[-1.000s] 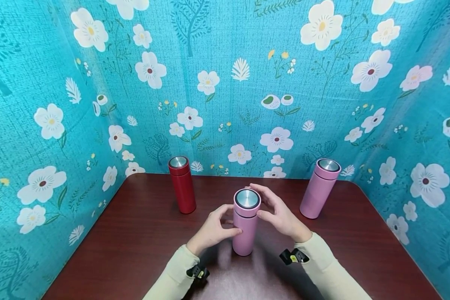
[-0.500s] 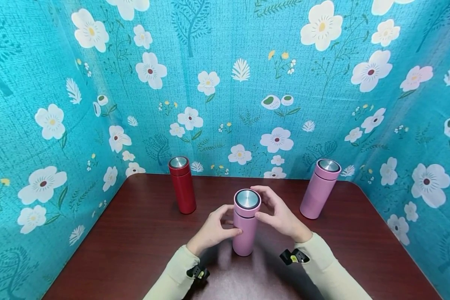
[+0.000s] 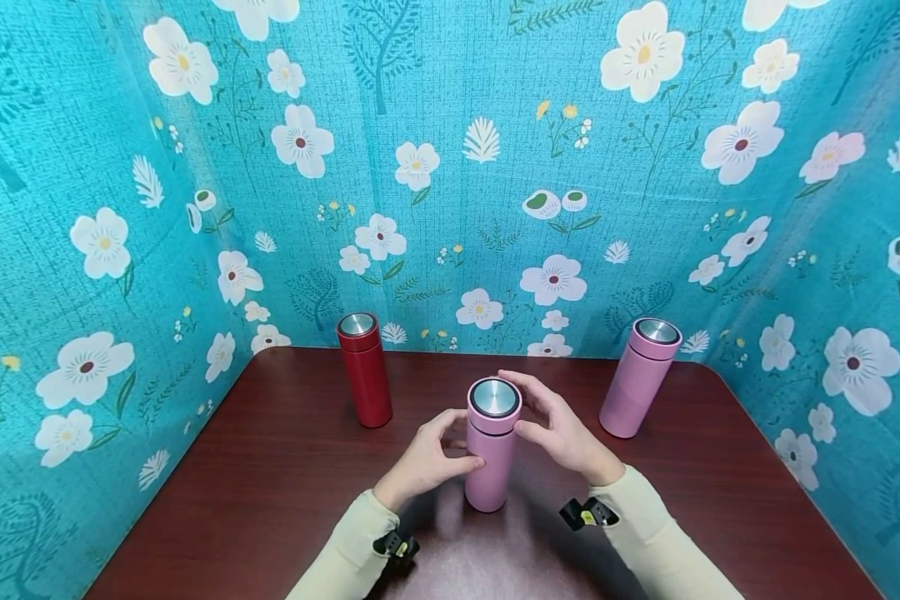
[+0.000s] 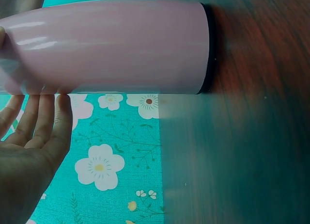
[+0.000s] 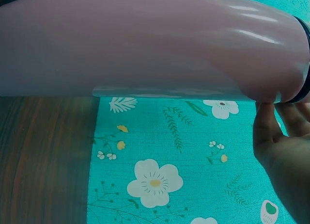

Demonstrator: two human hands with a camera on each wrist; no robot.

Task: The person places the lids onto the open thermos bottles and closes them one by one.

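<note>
A pink thermos [image 3: 487,471] with a silver-topped lid [image 3: 494,398] stands on the dark table at the centre. My left hand [image 3: 429,460] grips its body from the left, thumb across the front and fingers round the back. In the left wrist view those fingers [image 4: 46,117] press against the pink side. At the lid, my right hand [image 3: 558,425] holds on from the right, thumb near the lid's lower edge and fingers curving behind the top. The right wrist view shows the right hand [image 5: 288,141] at the thermos's upper end, close to a dark ring.
A red thermos [image 3: 367,375] stands at the back left of the table [image 3: 270,483]. Another pink thermos [image 3: 637,383] stands at the back right. A turquoise flowered cloth [image 3: 435,217] hangs behind and on both sides.
My right hand's thumb and fingers have shifted slightly round the lid, back and forth. My left hand and the thermos body hold still.
</note>
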